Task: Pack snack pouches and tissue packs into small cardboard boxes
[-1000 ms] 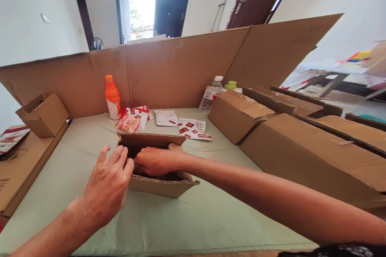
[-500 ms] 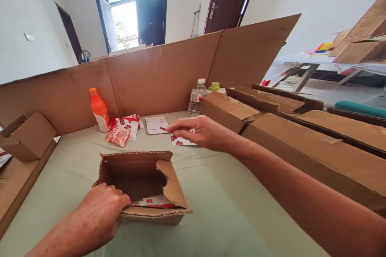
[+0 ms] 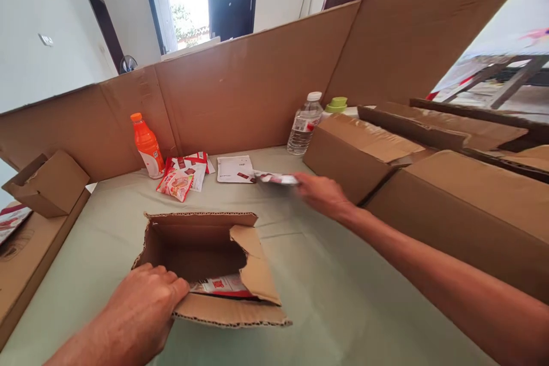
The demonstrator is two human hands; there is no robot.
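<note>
My left hand [image 3: 148,300] is closed over the near left rim of an open cardboard box [image 3: 261,266]. Inside the box lies a red and white printed packet [image 3: 223,285], partly hidden by the rim and my fingers. Past the box to the right, my right hand [image 3: 319,190] pinches one end of a flat white packet [image 3: 275,178] with dark red print, lifted and slightly blurred. Just left of that packet, a white card-like packet [image 3: 234,167] lies flat on the cloth.
An orange drink bottle [image 3: 146,147] stands behind several red snack packets [image 3: 176,183]. A clear water bottle [image 3: 304,126] and a green-lidded container [image 3: 337,105] stand at the back. Long cardboard boxes [image 3: 454,206] line the right, a small carton [image 3: 54,186] the left. A cardboard wall [image 3: 257,86] closes the back.
My right hand has taken hold of the white packet and raised it off the cloth, moving slightly right. The left hand keeps its grip on the box. The view has tipped down.
</note>
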